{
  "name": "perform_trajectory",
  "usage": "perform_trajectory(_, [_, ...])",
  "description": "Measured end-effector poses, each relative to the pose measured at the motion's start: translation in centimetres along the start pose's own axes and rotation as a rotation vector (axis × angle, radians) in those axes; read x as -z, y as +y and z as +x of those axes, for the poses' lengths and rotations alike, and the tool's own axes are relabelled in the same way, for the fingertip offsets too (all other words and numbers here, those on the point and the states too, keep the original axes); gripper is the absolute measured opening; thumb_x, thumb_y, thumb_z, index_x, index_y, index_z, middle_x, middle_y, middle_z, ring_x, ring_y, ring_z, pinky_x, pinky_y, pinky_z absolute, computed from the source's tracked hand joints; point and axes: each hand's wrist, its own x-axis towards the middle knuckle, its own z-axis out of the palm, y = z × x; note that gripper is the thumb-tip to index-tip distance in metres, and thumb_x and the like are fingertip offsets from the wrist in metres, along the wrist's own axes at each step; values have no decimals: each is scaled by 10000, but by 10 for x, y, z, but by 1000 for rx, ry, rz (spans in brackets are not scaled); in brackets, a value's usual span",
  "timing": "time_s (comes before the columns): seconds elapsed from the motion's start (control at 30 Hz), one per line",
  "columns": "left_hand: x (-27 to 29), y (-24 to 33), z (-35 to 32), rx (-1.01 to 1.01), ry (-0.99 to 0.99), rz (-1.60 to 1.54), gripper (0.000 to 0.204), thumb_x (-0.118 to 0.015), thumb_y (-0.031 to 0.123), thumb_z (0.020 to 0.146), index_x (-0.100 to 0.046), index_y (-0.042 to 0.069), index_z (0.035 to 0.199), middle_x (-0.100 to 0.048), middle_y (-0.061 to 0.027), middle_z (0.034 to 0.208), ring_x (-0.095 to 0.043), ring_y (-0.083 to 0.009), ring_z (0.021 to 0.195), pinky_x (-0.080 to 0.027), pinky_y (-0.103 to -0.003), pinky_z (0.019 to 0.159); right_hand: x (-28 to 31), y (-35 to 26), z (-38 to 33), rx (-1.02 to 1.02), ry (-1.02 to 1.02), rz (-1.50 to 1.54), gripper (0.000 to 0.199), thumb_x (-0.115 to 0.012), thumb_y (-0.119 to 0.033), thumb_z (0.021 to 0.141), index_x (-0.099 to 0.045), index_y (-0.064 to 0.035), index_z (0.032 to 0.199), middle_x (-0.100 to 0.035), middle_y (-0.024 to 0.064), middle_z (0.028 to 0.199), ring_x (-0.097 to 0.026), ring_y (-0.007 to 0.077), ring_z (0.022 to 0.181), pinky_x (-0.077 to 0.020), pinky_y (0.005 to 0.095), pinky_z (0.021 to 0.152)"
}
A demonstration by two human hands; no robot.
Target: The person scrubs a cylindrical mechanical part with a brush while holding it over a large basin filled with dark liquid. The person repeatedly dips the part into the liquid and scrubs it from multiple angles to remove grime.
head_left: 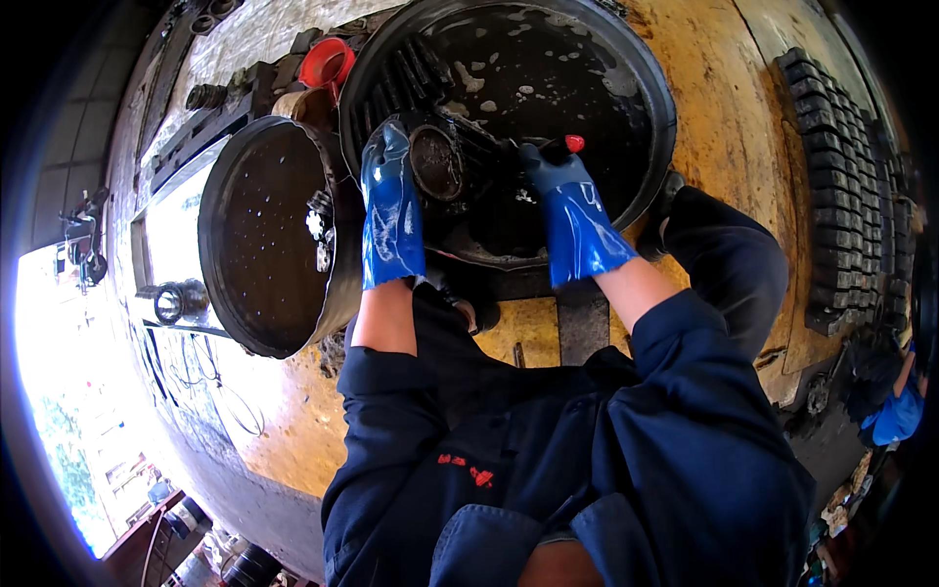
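Note:
Both my hands wear long blue rubber gloves and reach into a large round black tub (657,73) of dark, foamy liquid. My left hand (386,157) is closed on the side of a dark, wet metal part (435,161) with a round opening and ribbed, tooth-like sides. To the right of that part, my right hand (555,168) is closed round a tool whose red handle end (574,144) sticks out above the glove. The working end of this tool is lost against the dark part, so its kind cannot be made out.
A second round tub (210,235) with brown liquid stands at the left, small metal pieces by its rim. Behind it is a red funnel-like cup (328,64). Stacked black metal blocks (831,186) line the right. My bent knee (734,254) is beside the large tub. Another person (895,416) shows at far right.

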Motion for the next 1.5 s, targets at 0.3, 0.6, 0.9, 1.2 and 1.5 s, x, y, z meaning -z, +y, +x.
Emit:
perform_trajectory(0.3, [-7,-7,10,-8,-2,-18,520,-556,398,1027,-547,2,1363,-602,-101,1279,-556,-182,1133,-438,-320,1014,-20,-15,-15,270,-355,138,333,-704,-335,908,-727,-104,1146,-748,101,1016,-701,208,964,-529,336,870])
perform_trajectory(0.6, [-7,-15,18,-8,-7,-33,514,-565,394,1023,-562,-8,1343,-619,-110,1252,-573,-186,1108,-457,-323,995,-26,-11,4,278,-366,301,397,-715,-376,910,-716,-28,1101,-730,125,992,-657,193,928,-525,345,859])
perform_trajectory(0.9, [-6,-12,13,-13,-3,-25,504,-574,388,1019,-578,-18,1318,-638,-116,1214,-591,-187,1072,-478,-324,965,6,-12,28,419,-373,-361,366,-664,-401,899,-705,-166,1175,-733,111,1076,-689,284,1023,-526,362,914])
perform_trajectory(1.2, [-14,4,-2,-64,12,14,489,-582,380,1016,-596,-26,1288,-657,-118,1163,-610,-186,1021,-501,-322,921,16,19,36,152,-109,-422,318,-649,-339,917,-714,-108,1124,-733,135,1050,-699,261,997,-530,372,913])
perform_trajectory(1.5, [-13,1,1,1,13,21,487,-531,364,1042,-555,-18,1342,-615,-126,1269,-569,-201,1139,-446,-327,1012,-15,-47,-15,252,-235,-266,363,-673,-356,901,-703,-124,1178,-739,132,1060,-709,267,1014,-538,348,915])
